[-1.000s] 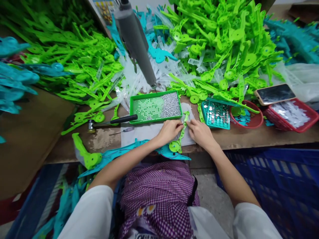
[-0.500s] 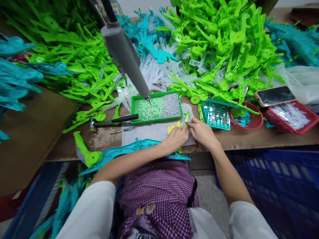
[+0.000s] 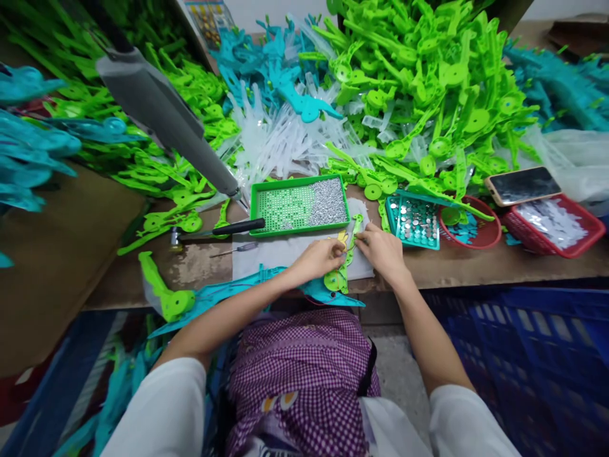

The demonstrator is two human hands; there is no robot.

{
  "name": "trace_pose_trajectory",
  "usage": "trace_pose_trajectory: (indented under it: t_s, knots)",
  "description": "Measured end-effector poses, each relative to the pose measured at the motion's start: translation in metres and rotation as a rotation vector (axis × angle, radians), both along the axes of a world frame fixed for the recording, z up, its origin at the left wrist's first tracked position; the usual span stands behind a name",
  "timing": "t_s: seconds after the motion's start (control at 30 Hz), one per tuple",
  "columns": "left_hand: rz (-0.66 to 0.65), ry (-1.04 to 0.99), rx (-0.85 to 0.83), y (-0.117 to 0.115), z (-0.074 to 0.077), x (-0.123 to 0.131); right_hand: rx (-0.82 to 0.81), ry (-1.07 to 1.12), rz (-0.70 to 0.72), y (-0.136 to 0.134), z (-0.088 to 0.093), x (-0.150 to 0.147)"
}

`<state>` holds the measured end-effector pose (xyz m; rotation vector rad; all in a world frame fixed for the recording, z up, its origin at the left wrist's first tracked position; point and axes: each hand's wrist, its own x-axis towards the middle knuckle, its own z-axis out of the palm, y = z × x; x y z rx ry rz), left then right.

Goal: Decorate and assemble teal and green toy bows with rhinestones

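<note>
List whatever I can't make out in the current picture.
All in the head view:
- Whether the left hand pinches anything: its own curled fingers hide it.
- Whether the right hand grips the lime part under work: contact too small to judge.
- The middle of the teal part: behind the left forearm.
- The count of metal pieces in the green tray: too small, heaped.
- The lettering: cut off by the bottom edge.

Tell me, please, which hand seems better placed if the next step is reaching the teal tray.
Likely the right hand: it is nearer, just left of the teal tray; the left hand is farther, across the slim green part.
</note>
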<state>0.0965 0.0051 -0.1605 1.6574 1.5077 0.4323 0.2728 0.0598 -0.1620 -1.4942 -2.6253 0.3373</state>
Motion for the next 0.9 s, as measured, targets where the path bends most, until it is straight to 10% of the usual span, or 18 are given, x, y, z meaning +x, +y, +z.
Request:
trace_pose_trajectory:
  t_s: [0.23,0.6,0.9]
  knots:
    - [0.178,-0.457,-0.329,0.008,-0.01,-0.002,-0.009,-0.029,-0.018,0.0,0.003,-0.002]
    - [-0.095,-0.064,-0.026,0.006,-0.001,-0.014,-0.035,-0.19,-0.012,-0.004,0.016,-0.011]
    - [0.003,-0.091,0.024,0.006,-0.016,-0.006,-0.028,-0.202,0.001,-0.003,0.018,-0.01]
